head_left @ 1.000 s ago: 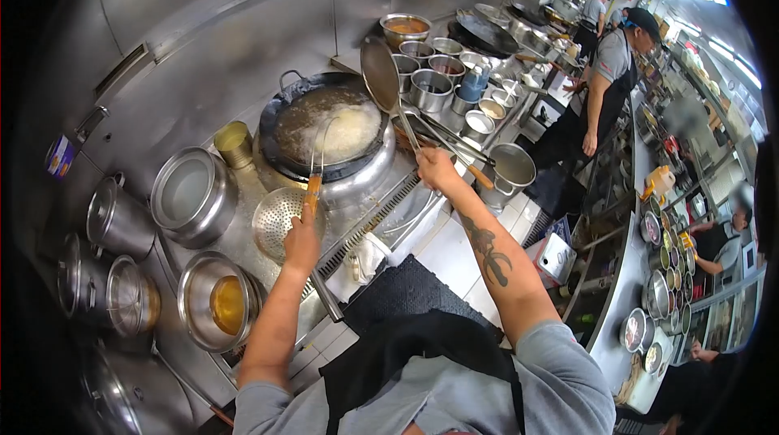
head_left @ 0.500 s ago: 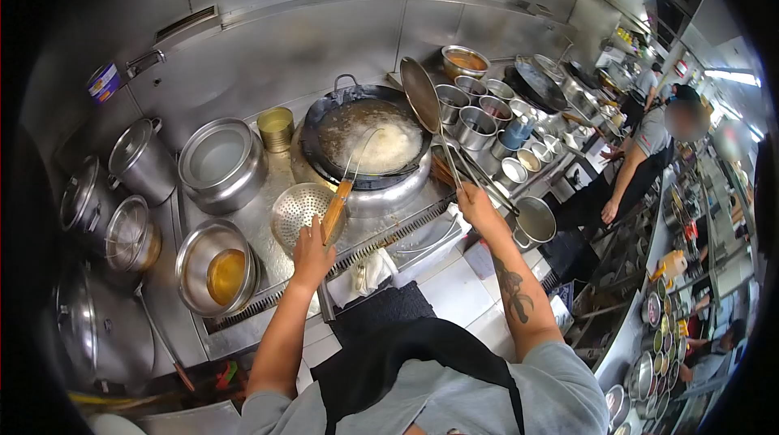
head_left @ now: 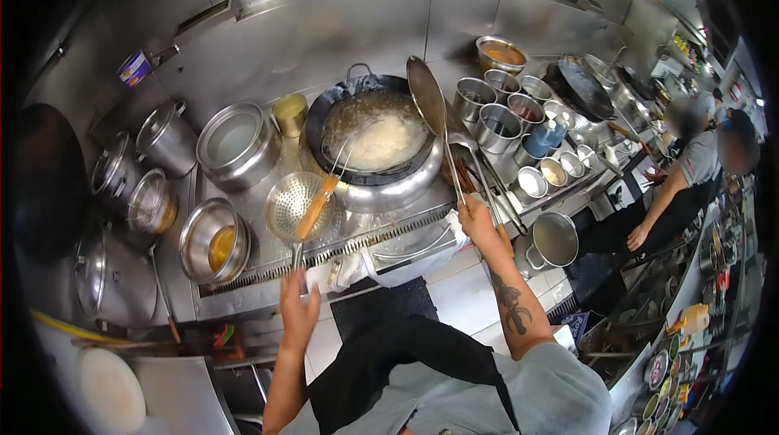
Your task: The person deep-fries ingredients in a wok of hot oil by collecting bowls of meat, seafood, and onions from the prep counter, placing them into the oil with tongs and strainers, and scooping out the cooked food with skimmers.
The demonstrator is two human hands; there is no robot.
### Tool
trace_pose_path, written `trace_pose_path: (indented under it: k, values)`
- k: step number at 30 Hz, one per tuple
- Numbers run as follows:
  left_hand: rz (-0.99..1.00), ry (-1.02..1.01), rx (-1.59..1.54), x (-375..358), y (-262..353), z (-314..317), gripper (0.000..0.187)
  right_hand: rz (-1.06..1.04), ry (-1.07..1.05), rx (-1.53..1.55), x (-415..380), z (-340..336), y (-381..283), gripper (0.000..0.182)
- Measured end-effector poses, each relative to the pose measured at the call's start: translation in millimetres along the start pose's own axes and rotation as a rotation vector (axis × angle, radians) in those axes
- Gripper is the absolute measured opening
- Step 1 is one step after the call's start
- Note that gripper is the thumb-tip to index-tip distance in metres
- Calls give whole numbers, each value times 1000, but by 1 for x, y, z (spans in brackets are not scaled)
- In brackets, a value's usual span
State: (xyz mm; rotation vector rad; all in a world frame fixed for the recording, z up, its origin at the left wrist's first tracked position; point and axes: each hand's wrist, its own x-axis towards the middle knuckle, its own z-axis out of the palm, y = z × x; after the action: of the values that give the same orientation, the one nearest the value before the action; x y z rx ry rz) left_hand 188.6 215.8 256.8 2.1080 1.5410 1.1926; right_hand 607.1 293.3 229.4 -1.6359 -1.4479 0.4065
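My ladle (head_left: 428,98) stands tilted over the wok's edge, bowl up. The wooden-handled skimmer (head_left: 324,191) leans in the foaming oil.

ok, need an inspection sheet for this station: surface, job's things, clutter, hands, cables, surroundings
surface: steel range top, wet-looking, grate along front edge.
job's things: wok with bubbling oil and pale food; wire skimmer lying with its head in the wok and handle over a perforated strainer; ladle raised.
clutter: pots, oil bowl, seasoning tins, rag.
hands: left hand free, below the range edge; right hand grips ladle handle.
cables: nothing seen.
surroundings: steel backsplash; co-workers at right.
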Motion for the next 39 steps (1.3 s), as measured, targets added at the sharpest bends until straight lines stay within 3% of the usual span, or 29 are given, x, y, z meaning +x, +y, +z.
trace_pose_path:
  k: [1, 4, 5, 8, 11, 15, 21, 27, 30, 31, 35, 39]
  values:
    - [103, 63, 65, 20, 4, 3, 38, 33, -41, 37, 3, -2, 3, 17]
    - [144, 106, 251, 83, 17, 14, 55, -4, -47, 125, 7, 4, 17, 17]
    - [167, 81, 342, 97, 1, 24, 61, -6, -37, 147, 5, 8, 19, 16]
    - [-35, -196, 385, 124, -49, 59, 67, -20, -28, 166, -4, 8, 23, 15]
    - [-157, -395, 442, 137, -72, 82, 63, -42, -40, 114, -13, -7, 15, 16]
    - [-52, -301, 390, 140, -75, 88, 48, -102, 22, -54, -22, -36, -12, 17]
    - [13, -252, 382, 163, -47, 68, 48, -50, -24, -83, -10, -39, -8, 17]
    - [17, -175, 185, 179, -33, 49, 36, -90, -40, -108, 10, -29, -18, 17]
    - [-47, -190, -3, 195, -60, 54, 32, -83, -80, -163, 22, -23, -19, 21]
    - [56, -150, -21, 201, -67, 55, 28, -79, -96, -172, 26, -21, -18, 21]
    - [-378, -280, -466, 214, -55, 46, 19, -126, -144, -201, 40, -6, -20, 22]
    - [-399, -218, -449, 229, -56, 51, 16, -56, -260, -326, 56, 9, -38, 22]
